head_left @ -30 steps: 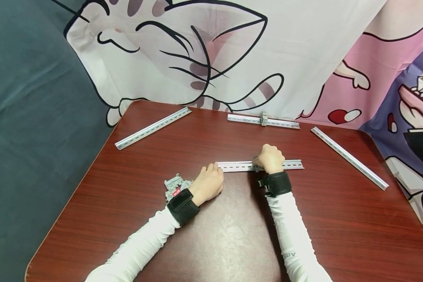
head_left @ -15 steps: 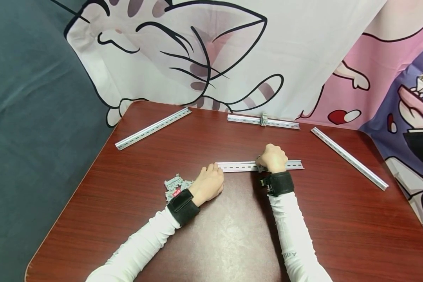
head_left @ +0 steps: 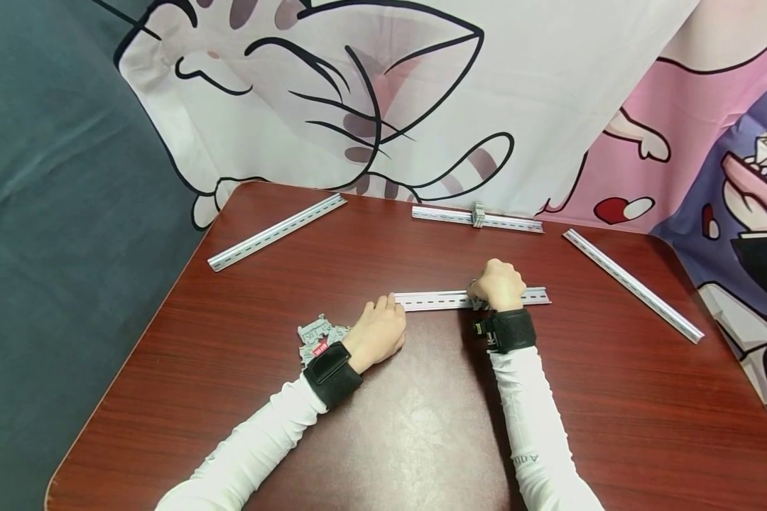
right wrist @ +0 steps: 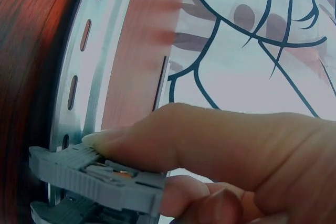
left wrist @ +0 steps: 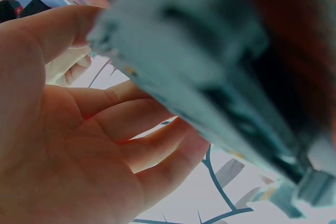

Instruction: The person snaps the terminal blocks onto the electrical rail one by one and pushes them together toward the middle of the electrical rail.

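A slotted metal DIN rail (head_left: 431,301) lies crosswise in front of me. At its left end my left hand (head_left: 376,332) holds it with thumb and fingers; the exact contact is hidden in the left wrist view by a large blurred grey terminal block (left wrist: 178,51) close to the camera. Toward the rail's right part, my right hand (head_left: 500,285) pinches a grey terminal block (right wrist: 100,179) seated across the rail, thumb on its side. Another grey block (right wrist: 63,211) sits right beside it, partly cut off by the frame edge.
Loose grey terminal blocks (head_left: 316,330), one with a red marking, lie beside my left wrist. Further rails lie at the back left (head_left: 278,233), at the back with a block mounted (head_left: 444,214), and at the right (head_left: 633,285). A printed cloth hangs behind the table (head_left: 185,397).
My right hand has slid a little to the right along the rail with the terminal block. The left hand stays at the rail's left end.
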